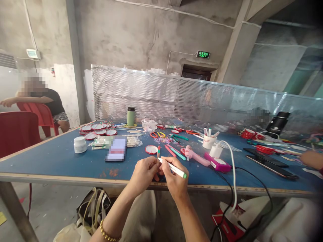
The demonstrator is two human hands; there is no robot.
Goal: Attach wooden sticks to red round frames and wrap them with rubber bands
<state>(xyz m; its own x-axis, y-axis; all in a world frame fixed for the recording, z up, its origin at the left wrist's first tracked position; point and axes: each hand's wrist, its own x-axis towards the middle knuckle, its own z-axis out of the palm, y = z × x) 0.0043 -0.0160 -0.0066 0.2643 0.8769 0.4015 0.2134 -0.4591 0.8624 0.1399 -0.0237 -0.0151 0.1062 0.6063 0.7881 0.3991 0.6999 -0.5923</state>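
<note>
My left hand (pixel 145 173) is closed around a thin flat stick (pixel 158 152) coloured red and green, held upright at the table's near edge. My right hand (pixel 174 178) pinches a white marker pen (pixel 174 168) with a green end, its tip laid against the stick's lower part. Both hands meet just above the blue table's (pixel 60 158) front rim. A gold bead bracelet sits on my left wrist.
Red round discs (pixel 97 129), loose coloured sticks (pixel 174 151), a white jar (pixel 80 144), a green flask (pixel 130 116), a cup of pens (pixel 209 140), a pink glue gun (pixel 196 156) and phones (pixel 270 164) lie about. A perforated metal screen stands behind. A person sits far left; another's hand shows at the right edge.
</note>
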